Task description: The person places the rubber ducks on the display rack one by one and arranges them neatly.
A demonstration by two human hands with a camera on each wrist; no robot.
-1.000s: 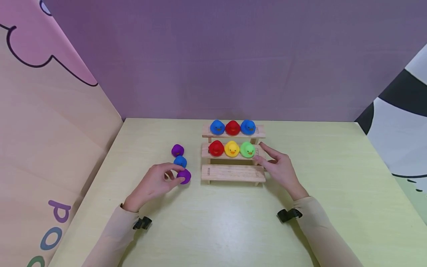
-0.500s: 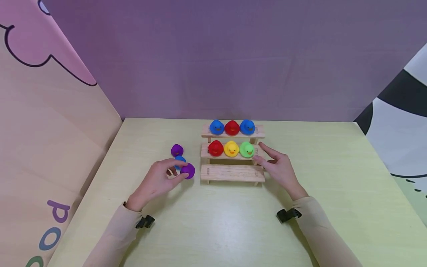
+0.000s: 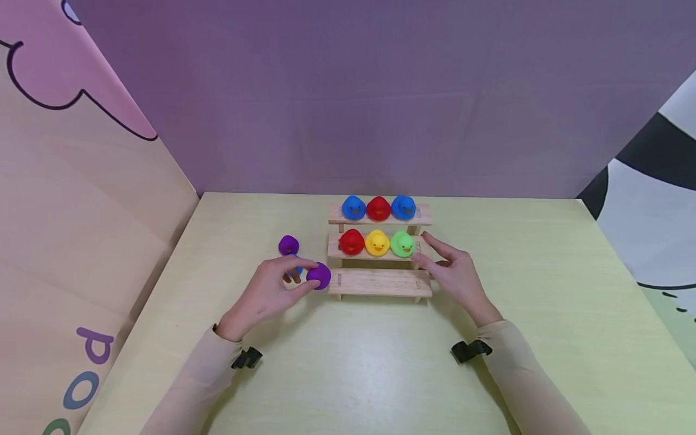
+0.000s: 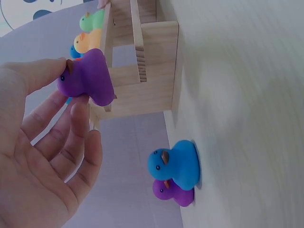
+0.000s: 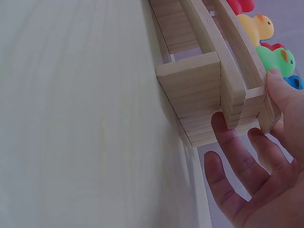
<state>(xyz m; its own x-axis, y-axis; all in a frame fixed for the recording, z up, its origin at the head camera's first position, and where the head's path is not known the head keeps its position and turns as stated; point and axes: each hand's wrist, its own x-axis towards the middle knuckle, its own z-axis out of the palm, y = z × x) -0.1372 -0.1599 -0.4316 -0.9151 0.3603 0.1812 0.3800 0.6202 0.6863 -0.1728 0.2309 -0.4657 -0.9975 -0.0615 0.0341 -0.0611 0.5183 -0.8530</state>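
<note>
My left hand (image 3: 274, 289) pinches a purple rubber duck (image 3: 318, 276) between thumb and fingertips, just off the left end of the lowest step of a wooden three-step stand (image 3: 380, 282). In the left wrist view that duck (image 4: 88, 77) is held above the table, tilted on its side. My right hand (image 3: 454, 273) holds the right end of the middle step, thumb at the front edge near the green duck (image 3: 403, 244). A blue duck (image 4: 175, 165) and another purple duck (image 3: 288, 244) stand on the table beyond the left hand, which partly hides the blue one in the head view.
Red (image 3: 351, 241), yellow (image 3: 377, 242) and green ducks line the middle step. On the top step sit a blue duck (image 3: 353, 207), a red duck (image 3: 379, 208) and a second blue duck (image 3: 404, 207). A purple wall (image 3: 348, 96) rises behind the table.
My left hand has carried the purple duck to the right and slightly up in the head view, away from the other two loose ducks toward the stand. The right hand stays in place.
</note>
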